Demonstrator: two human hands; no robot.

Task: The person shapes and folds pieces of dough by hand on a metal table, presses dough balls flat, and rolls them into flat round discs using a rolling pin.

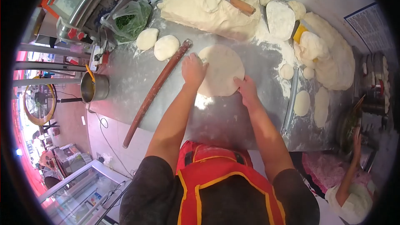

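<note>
A flat round dough sheet [221,70] lies on the metal worktop in front of me. At its left edge, my left hand [194,71] has its fingers curled and closed on the rim. My right hand [247,88] pinches the lower right edge, thumb on top; its other fingers are partly hidden. Just left of my left hand, a long reddish-brown rolling pin [156,93] lies slanted, its near end jutting past the table edge. Two floured dough balls [166,48] sit beyond the pin.
A big dough mass [200,10] with a wooden-handled scraper [242,6] rests at the back. To the right are more dough [333,54], a thin grey rod [290,100] and small dough pieces [302,103]. A pot [95,87] stands left. Another person's arm [352,166] shows lower right.
</note>
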